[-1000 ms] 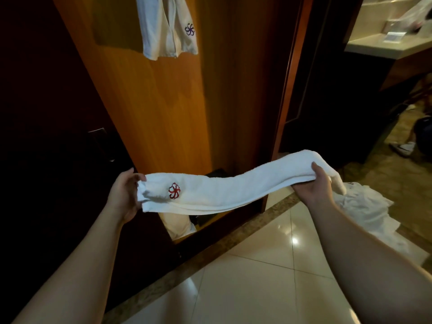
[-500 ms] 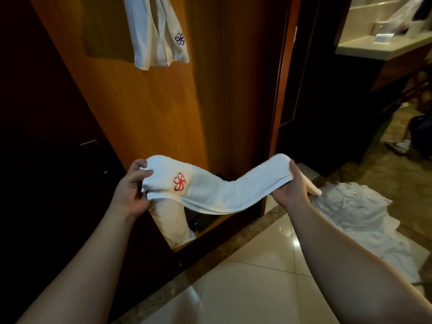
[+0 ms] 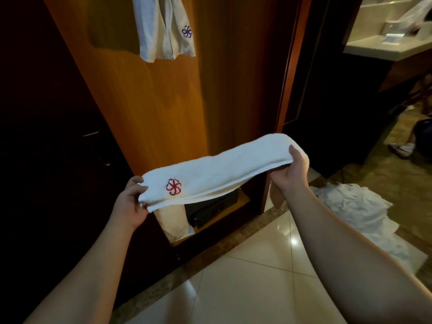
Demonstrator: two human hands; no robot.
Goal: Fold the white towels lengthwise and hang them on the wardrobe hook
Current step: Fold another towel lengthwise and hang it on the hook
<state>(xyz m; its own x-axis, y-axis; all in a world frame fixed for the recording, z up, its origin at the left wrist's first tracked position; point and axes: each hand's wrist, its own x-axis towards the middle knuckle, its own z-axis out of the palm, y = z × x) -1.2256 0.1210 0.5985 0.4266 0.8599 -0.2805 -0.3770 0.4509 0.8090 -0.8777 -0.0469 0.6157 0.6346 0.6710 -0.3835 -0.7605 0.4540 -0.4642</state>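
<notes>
Sag from half a second ago is gone: folded towel (image 3: 222, 169) is pulled taut again between both hands, left hand (image 3: 131, 202) pinching the logo end, right hand (image 3: 289, 174) gripping the far end. Lengthwise fold looks done; hang next beside hung towel (image 3: 163, 29).

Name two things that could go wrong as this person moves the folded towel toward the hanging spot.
The folded towel is gripped only at its ends by the left hand and right hand, so its layers may slip apart. Lifting it could knock the hanging towel loose.
</notes>
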